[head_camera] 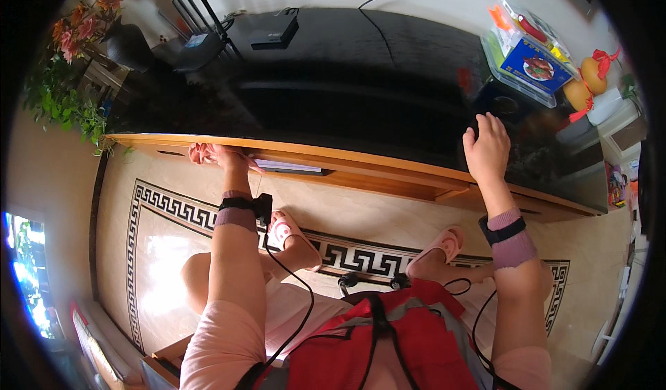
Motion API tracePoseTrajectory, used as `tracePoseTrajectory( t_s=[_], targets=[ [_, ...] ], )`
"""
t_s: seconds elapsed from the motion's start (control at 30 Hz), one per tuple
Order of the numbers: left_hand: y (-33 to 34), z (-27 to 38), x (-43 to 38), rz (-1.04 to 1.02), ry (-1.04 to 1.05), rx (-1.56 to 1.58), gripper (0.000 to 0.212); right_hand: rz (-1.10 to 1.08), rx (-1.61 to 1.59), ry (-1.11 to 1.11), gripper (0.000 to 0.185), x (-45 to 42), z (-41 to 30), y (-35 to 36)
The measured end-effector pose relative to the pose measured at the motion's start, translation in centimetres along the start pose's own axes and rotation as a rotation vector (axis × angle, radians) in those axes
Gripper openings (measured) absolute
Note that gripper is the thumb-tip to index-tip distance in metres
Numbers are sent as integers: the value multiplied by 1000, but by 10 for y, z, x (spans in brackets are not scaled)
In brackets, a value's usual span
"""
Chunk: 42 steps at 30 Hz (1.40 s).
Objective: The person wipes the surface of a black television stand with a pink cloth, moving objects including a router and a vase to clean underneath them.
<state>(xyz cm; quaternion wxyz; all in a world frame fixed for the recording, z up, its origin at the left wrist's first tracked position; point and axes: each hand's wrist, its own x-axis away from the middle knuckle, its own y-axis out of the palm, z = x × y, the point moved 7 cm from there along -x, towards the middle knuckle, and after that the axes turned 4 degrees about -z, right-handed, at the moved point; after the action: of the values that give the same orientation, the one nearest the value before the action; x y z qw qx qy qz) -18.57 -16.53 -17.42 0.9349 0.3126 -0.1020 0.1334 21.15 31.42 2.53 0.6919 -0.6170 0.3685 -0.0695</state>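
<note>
My left hand [231,157] holds a crumpled pink cloth [202,153] at the wooden front edge of a low cabinet [333,150]. Its fingertips are partly hidden, and a corner of cloth shows on the right side of the hand. My right hand [487,148] is empty, palm down over the glossy black cabinet top [343,98], close to the front edge. Its thumb stands apart from the fingers; whether it touches the surface I cannot tell. Just right of my left hand, a flat item with a pale top [289,167] lies in the open shelf below the edge.
A router [200,46] with several antennas and a black box [274,32] stand at the back left, beside a dark vase [127,46] of flowers. On the right are a filled plastic bin [520,70] and a gourd ornament [577,93]. A cable [380,25] crosses the back.
</note>
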Motion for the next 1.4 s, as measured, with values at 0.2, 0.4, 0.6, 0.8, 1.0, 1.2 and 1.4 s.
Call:
tracePoseTrajectory(
  t_s=[0.2,0.4,0.6,0.8,1.0,1.2,1.4],
  targets=[
    [23,-31,24,-251,-31,-59,90,43,10,-11,37,1,-1,0],
    [32,-123,120,-201,55,-239,82,47,-14,-29,37,-5,-11,0],
    [94,-150,269,-452,-69,-507,87,40,17,9,38,6,15,3],
    [71,-115,201,-118,124,-689,109,33,-39,-39,39,-1,-4,2],
    [59,-45,104,-120,58,-2326,153,40,-11,-34,37,2,-1,-3],
    [32,27,47,0,58,-2254,129,128,-38,-55,33,-1,-8,-10],
    [8,-9,46,125,102,-921,110,153,-29,-22,30,-1,-8,-8]
  ],
)
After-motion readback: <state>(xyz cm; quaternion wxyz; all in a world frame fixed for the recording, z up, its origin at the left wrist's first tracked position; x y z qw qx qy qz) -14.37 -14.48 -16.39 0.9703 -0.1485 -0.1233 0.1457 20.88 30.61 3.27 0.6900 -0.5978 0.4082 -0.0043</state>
